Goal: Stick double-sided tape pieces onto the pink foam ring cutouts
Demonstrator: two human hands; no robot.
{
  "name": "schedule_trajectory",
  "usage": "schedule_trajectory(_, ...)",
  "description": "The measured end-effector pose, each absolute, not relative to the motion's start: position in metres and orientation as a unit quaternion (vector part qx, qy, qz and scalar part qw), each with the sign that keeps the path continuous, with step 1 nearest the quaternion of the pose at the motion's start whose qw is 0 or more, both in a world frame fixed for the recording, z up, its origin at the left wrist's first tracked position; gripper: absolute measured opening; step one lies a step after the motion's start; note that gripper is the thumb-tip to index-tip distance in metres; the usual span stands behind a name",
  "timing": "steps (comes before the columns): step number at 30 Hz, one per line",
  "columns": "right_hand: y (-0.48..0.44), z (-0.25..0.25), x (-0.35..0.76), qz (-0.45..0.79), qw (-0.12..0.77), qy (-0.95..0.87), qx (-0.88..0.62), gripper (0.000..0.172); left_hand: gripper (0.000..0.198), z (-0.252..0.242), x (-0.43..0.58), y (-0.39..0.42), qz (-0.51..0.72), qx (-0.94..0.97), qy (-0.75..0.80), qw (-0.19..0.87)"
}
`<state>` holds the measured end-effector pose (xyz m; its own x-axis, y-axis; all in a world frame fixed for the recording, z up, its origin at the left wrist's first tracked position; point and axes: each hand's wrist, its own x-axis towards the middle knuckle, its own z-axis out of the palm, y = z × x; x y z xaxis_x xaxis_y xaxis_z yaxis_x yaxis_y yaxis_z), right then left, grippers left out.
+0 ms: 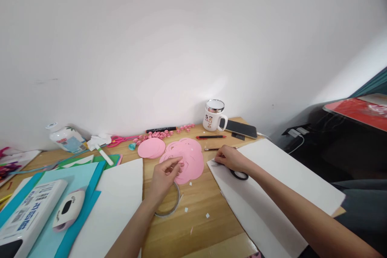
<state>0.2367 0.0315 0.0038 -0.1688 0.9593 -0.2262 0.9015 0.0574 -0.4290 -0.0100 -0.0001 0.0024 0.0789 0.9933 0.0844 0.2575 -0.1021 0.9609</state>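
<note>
My left hand (165,177) is above the pink paper pieces (193,155), its thumb and fingers pinched together. Whatever may be between the fingertips is too small to make out. Just below that wrist a thin roll of tape (176,205) lies on the table. My right hand (231,158) is at the left edge of a white paper stack (281,169). Its fingers are closed at the blade end of a pair of scissors, whose black handle (240,175) shows under the wrist. A stack of pink paper circles (151,148) lies behind my left hand.
A white mug (214,117), a phone (242,128) and a red-black pen (211,137) lie toward the wall. Small pink pieces (163,134) lie beside pink scissors (119,140). At left are a white box (34,213), a correction-tape-like dispenser (69,209) and a bottle (67,139).
</note>
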Motion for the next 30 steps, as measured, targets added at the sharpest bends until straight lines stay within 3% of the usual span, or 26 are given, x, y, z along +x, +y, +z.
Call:
schedule_trajectory(9,0.021,0.004,0.235,0.199,0.034,-0.730,-0.653,0.025,0.025,0.005,-0.006,-0.003,0.413,0.623,0.529,0.402)
schedule_trajectory(17,0.025,0.004,0.239,0.254,0.127,-0.742,-0.607,0.025,0.024,0.006,-0.006,-0.004,0.415,0.626,0.531,0.393)
schedule_trajectory(24,0.023,0.037,0.193,0.442,0.244,-0.771,-0.388,0.022,0.022,0.004,-0.006,-0.002,0.401,0.643,0.526,0.385)
schedule_trajectory(30,0.035,0.023,0.164,0.531,0.236,-0.746,-0.325,0.023,0.022,0.000,-0.011,0.002,0.405,0.649,0.514,0.387)
